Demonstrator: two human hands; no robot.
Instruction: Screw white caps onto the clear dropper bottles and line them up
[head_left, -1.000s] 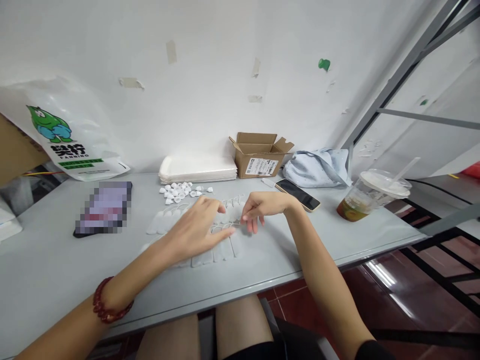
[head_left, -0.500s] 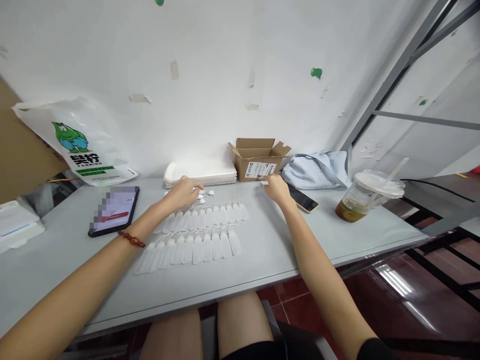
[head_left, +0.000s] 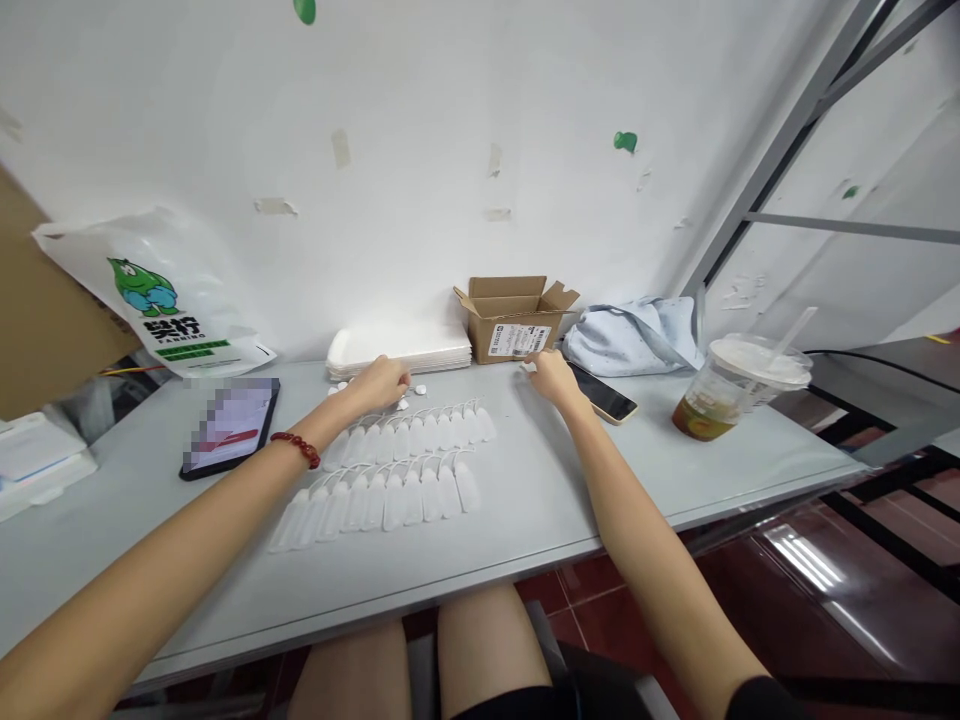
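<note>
My left hand (head_left: 379, 384) is over the small white pieces (head_left: 420, 390) at the back of the table, fingers curled down and pressed together; whatever lies between them is hidden. Beside the cardboard box, my right hand (head_left: 552, 374) pinches a small white piece (head_left: 526, 367) that barely shows at the fingertips. Two rows of translucent white tags with thin loops lie nearer me: a back row (head_left: 416, 437) and a front row (head_left: 375, 503). The left forearm passes over the left end of the back row.
Behind the hands stand a stack of white trays (head_left: 405, 350) and an open cardboard box (head_left: 517, 330). To the right are a phone (head_left: 606, 395), a light blue cloth bag (head_left: 634, 340) and a drink cup (head_left: 712, 395). Another phone (head_left: 232, 425) and a plastic bag (head_left: 165, 300) are left.
My left hand has shifted slightly right, with its fingers more curled over the small white pieces. The right hand stays by the box. The view has tilted a little.
</note>
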